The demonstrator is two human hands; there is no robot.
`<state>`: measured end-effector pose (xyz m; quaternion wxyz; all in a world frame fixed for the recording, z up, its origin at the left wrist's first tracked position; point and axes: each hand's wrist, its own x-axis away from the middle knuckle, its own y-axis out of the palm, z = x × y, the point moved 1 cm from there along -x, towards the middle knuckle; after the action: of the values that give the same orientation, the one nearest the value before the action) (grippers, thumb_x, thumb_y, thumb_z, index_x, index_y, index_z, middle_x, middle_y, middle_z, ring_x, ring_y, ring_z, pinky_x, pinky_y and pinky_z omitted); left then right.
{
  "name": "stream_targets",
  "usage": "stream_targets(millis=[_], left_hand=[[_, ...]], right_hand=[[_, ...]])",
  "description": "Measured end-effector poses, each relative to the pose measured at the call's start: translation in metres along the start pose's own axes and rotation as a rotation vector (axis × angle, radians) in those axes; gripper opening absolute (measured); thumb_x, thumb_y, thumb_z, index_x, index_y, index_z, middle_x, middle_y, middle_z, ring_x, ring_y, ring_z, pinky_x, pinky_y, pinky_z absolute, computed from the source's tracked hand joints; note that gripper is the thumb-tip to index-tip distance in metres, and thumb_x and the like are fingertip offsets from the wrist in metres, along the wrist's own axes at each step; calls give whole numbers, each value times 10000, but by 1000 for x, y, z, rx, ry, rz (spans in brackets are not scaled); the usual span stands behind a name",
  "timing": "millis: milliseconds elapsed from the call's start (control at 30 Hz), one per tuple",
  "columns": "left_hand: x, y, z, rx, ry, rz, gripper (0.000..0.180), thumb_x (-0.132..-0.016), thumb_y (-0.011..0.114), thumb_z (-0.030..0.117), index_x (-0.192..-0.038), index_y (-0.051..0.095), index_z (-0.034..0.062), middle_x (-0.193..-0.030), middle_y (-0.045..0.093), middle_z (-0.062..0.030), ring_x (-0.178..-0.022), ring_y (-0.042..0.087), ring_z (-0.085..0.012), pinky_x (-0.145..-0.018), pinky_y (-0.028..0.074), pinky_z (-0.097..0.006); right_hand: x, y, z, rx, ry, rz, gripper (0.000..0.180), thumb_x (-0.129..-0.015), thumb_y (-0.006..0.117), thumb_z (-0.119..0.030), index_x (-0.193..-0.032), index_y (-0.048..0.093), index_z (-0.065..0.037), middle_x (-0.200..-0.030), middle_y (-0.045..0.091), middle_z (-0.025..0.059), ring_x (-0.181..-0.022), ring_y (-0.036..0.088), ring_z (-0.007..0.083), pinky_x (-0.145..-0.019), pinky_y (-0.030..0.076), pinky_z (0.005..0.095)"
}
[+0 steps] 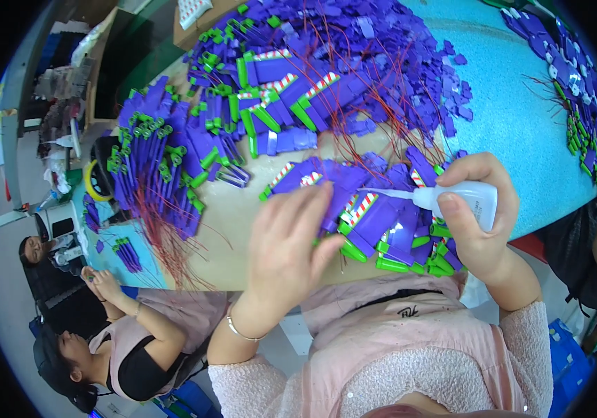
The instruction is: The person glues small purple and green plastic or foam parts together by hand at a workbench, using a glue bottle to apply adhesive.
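Observation:
My right hand (485, 223) is wrapped around a small translucent squeeze bottle (476, 202) with a long thin nozzle. The bottle lies almost level, its tip pointing left, close over a flat purple plastic piece (346, 182). My left hand (286, 240) reaches over the left part of the same group, fingers stretched out and thumb apart, its fingertips at that purple piece. Around both hands lie several purple pieces with bright green ends (354, 251) and red-and-white striped strips (362, 207). Whether the nozzle tip touches the piece cannot be seen clearly.
Behind my hands rises a big heap of purple pieces (410, 63) with thin red wires (333, 118). More wired bundles lie at left (152, 153) and far right (577, 104). A yellow tape roll (93, 180) stands at the left. Two other people sit along the left side.

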<state>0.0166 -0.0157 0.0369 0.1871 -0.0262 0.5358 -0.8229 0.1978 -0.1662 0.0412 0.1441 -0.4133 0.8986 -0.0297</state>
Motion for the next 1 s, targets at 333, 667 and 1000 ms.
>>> stream_targets(millis=[333, 667, 1000], left_hand=[[-84, 12, -33, -238, 101, 257, 381, -739, 681, 31, -1100, 561, 12, -1023, 584, -158, -963, 557, -341, -839, 452, -421], [-81, -2, -48, -252, 105, 278, 508, -774, 574, -41, -1271, 480, 3, -975, 604, -172, -848, 588, -326, -728, 489, -399], [24, -16, -7, 310, -327, 112, 304, -854, 562, -56, -1154, 597, -26, -1006, 655, -163, -833, 641, -206, -736, 503, -294]], right_hand=[[3, -1, 4, -17, 60, -28, 160, -801, 711, -36, -912, 601, -7, -815, 630, 59, -704, 591, 91, -604, 453, 236], [1, 2, 6, -30, 19, -12, 152, -803, 706, -37, -906, 597, -6, -809, 630, 53, -706, 587, 88, -606, 449, 234], [-5, 13, 5, -78, 72, -34, 144, -796, 716, -47, -889, 610, -19, -819, 631, 51, -713, 593, 98, -624, 455, 240]])
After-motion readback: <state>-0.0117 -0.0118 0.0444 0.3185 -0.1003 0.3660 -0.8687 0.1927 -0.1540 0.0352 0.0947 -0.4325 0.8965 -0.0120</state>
